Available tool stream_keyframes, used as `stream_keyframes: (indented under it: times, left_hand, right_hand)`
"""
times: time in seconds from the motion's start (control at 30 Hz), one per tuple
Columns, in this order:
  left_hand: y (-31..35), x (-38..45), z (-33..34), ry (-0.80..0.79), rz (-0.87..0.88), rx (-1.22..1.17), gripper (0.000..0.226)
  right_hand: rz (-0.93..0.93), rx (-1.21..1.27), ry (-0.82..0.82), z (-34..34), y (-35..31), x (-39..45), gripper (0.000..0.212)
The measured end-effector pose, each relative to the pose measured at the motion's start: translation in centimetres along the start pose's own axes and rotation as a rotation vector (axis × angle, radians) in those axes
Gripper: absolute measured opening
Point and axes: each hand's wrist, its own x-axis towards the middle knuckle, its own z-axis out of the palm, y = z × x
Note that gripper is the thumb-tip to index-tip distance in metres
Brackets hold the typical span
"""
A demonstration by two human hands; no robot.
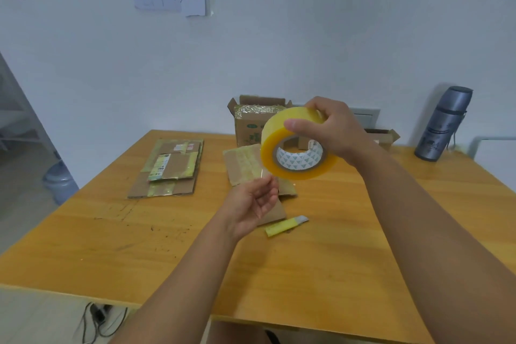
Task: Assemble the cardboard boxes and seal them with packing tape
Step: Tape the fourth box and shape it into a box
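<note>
Item: tape roll (297, 145), yellowish, held up above the desk (83, 246) in the right hand (332, 127), fingers curled over its rim. Left hand (252, 208) just below it, fingertips pinching what looks like the clear free end. 1 flattened box (251, 165) lies beyond the left hand. Risks: the thin film may fold onto itself, stick to fingers, or tear crooked if pulled askew.

glossy tape roll (296, 145), wooden table (321, 246), cardboard boxes (170, 170)
</note>
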Motion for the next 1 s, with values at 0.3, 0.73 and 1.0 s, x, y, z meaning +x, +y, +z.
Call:
stream_keyframes:
  times: [0.3, 0.73, 1.0]
  left_hand:
    - [2.6, 0.9, -0.6, 0.291, 0.242, 0.446, 0.012]
    - [2.8, 1.7, -4.1, 0.574, 0.372, 0.659, 0.026]
    - [1.1, 2.8, -4.9, 0.628, 0.346, 0.622, 0.033]
  right_hand:
    - [0.045, 0.013, -0.083, 1.0, 2.3, 0.6, 0.065]
    - [0.113, -0.472, -0.268, 1.9, 7.6, 1.6, 0.074]
    - [0.086, -0.608, -0.33, 2.8, 7.5, 3.4, 0.062]
